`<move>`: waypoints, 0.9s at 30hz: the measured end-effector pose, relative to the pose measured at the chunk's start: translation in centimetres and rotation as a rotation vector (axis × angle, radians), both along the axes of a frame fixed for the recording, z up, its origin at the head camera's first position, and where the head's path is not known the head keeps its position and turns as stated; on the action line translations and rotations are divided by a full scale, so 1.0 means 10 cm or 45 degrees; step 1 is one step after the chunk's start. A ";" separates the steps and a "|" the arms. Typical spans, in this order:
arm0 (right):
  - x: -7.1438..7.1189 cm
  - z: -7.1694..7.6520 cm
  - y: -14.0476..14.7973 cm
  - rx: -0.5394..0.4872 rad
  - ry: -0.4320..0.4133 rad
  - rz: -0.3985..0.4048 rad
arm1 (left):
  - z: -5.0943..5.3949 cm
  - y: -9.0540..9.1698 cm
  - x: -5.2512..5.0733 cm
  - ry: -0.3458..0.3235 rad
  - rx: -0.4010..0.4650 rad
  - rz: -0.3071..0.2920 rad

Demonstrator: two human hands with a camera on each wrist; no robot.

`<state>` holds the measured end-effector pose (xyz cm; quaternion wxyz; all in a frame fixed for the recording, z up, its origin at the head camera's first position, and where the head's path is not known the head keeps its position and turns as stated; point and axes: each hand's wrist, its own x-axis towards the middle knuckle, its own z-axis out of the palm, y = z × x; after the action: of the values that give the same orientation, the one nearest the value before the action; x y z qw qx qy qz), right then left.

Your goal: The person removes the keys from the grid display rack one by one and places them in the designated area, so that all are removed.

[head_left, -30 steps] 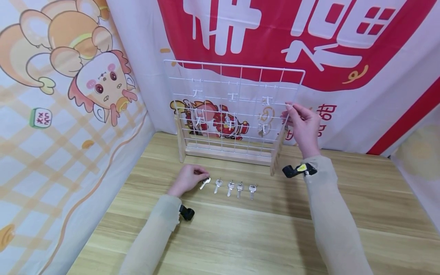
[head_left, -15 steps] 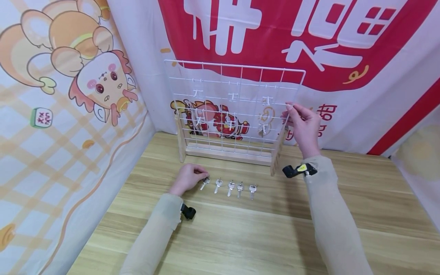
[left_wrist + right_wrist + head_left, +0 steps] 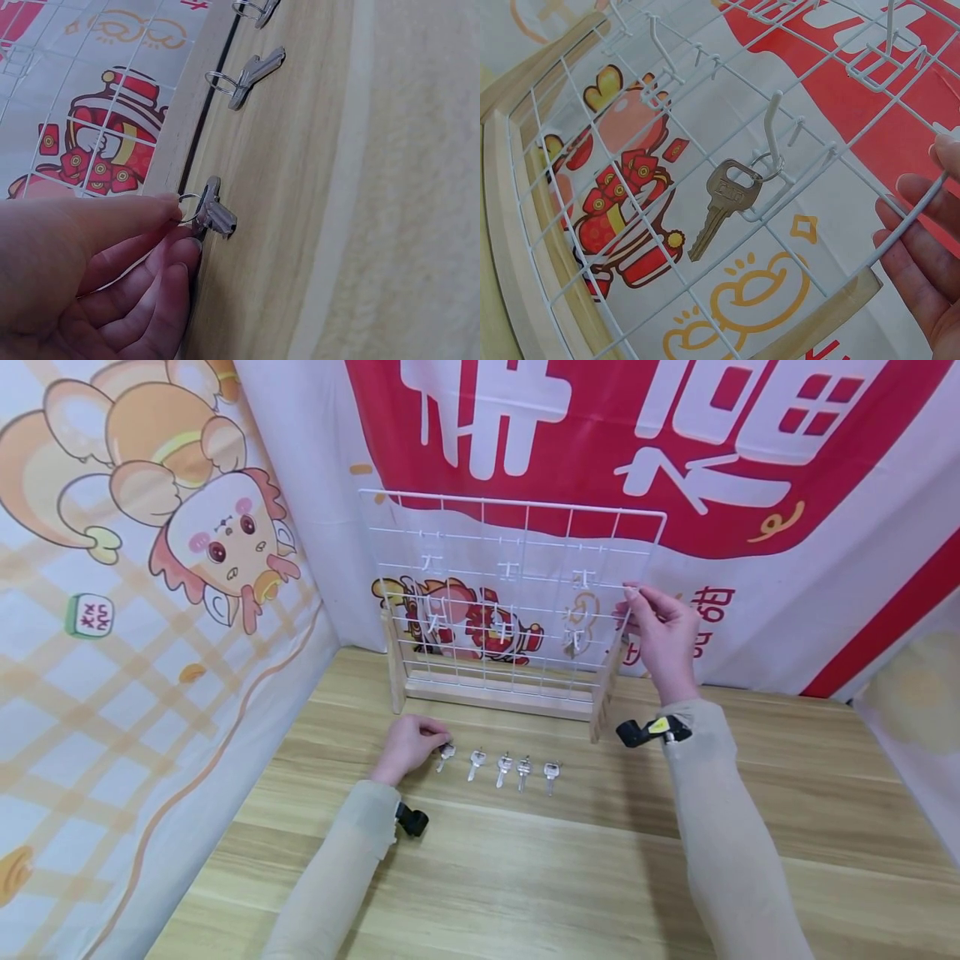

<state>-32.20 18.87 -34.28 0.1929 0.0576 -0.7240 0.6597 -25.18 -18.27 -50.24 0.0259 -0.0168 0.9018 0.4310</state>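
Observation:
In the head view my left hand (image 3: 408, 747) is low over the table, at the left end of a row of silver keys. Its thumb and finger pinch the small ring of one key (image 3: 214, 210), whose blade points away from the fingers in the left wrist view. My right hand (image 3: 666, 639) holds the right side wire of a white grid rack (image 3: 517, 503). Another key (image 3: 727, 193) hangs by its ring from a white hook (image 3: 773, 124) on that rack, near the right hand.
Several more keys with rings lie in a row on the table, among them one key (image 3: 476, 765) beside the left hand. The rack stands on a wooden base (image 3: 498, 697). Several white hooks stick out from the grid. Printed cloth (image 3: 465, 435) hangs behind it.
My left hand has shifted very slightly away from me, and the key in its pinch has tilted a little. The right hand has kept its place on the rack.

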 end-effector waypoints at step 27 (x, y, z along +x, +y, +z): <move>0.00 -0.03 0.00 0.010 0.038 -0.002 | 0.79 0.93 -0.15 0.368 0.494 -0.162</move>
<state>-32.22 18.87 -34.57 0.2038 0.0677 -0.7238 0.6557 -26.71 -8.94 -42.37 -0.0735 0.1070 0.7959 0.5914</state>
